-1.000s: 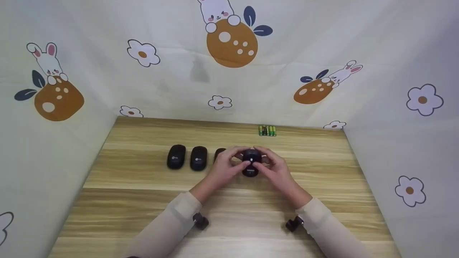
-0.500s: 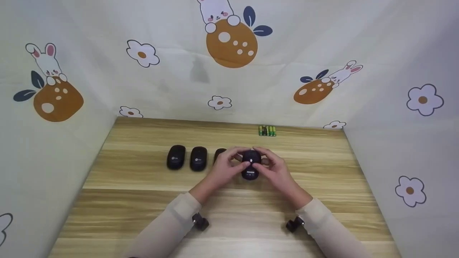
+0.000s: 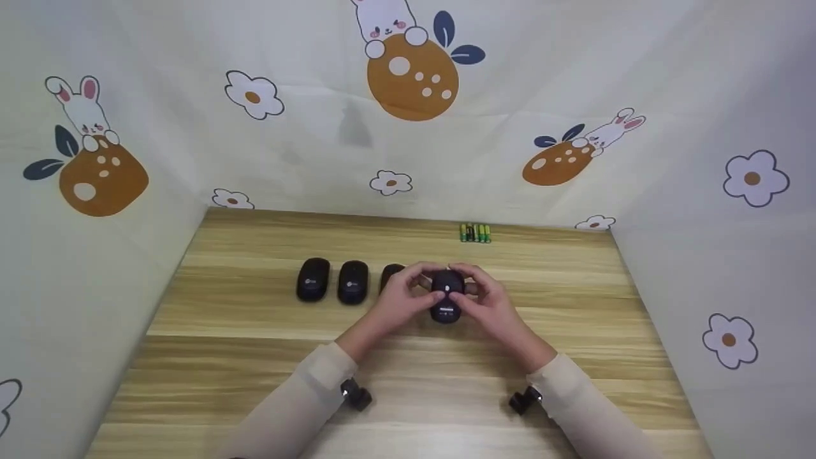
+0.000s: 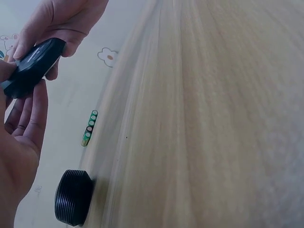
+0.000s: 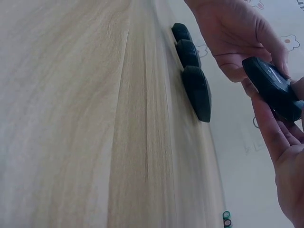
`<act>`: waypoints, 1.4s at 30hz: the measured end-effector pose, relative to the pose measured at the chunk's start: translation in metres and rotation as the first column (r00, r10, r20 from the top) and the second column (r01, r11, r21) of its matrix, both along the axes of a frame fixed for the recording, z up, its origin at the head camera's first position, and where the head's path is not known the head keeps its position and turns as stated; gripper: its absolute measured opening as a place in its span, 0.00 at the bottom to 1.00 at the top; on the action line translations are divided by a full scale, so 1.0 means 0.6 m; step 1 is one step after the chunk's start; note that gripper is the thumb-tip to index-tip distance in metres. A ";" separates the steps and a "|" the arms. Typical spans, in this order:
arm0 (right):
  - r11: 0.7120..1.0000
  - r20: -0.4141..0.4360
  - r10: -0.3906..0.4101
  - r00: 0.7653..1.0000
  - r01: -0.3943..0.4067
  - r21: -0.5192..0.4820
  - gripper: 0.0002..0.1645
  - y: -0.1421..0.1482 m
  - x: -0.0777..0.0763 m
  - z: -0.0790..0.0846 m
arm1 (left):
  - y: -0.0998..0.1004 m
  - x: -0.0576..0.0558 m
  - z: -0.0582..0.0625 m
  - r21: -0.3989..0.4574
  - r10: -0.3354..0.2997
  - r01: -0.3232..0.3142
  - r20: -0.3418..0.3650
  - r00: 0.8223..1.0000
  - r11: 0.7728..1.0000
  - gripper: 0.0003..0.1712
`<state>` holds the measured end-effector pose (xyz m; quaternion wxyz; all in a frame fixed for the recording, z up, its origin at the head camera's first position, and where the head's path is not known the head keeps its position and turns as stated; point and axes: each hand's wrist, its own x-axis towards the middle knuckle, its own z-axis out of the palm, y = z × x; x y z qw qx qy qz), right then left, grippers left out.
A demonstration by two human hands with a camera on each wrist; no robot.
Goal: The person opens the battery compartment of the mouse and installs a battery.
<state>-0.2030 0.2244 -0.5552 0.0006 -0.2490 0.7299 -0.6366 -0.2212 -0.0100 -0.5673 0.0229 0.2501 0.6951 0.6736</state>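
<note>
Both hands grip one black computer mouse point(image 3: 446, 312), raised above the wooden table in the wrist views. My left hand point(image 3: 405, 292) holds its left side, thumb on the face turned up and fingers curled round the edge. From the right, my right hand point(image 3: 487, 297) holds it the same way, the two thumb tips close together near a small white spot. A pale label strip shows below the thumbs. In the right wrist view the mouse point(image 5: 271, 88) is tilted, with fingers beneath it. Another black mouse point(image 3: 391, 275) lies partly hidden behind my left hand.
Two more black mice, one at the far left point(image 3: 313, 279) and one beside it point(image 3: 353, 282), lie in the same row on the table point(image 3: 408, 408). Several green batteries point(image 3: 475, 233) lie side by side at the back edge. Patterned cloth walls point(image 3: 306, 146) enclose the table.
The held mouse has tilted a little, its lower end showing slightly nearer the person with the label strip more visible. Both hands keep their grip, almost in place.
</note>
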 end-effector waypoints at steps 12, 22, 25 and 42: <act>0.997 -0.021 0.071 0.997 -0.071 0.020 0.29 0.005 -0.003 -0.001 | 0.002 0.003 -0.002 -0.014 -0.013 0.013 0.028 1.000 1.000 0.24; 0.999 0.006 0.034 0.999 -0.034 0.028 0.29 0.007 0.002 0.003 | 0.000 0.002 0.000 -0.026 -0.032 0.034 0.045 0.998 0.999 0.27; 0.999 0.009 0.032 0.999 -0.032 0.031 0.29 0.007 0.001 0.004 | 0.000 0.001 0.000 -0.024 -0.040 0.042 0.043 0.998 0.999 0.27; 1.000 0.078 0.014 0.997 -0.014 -0.004 0.27 0.006 0.004 0.008 | 0.002 0.001 0.001 -0.035 -0.036 0.037 0.043 0.998 0.999 0.27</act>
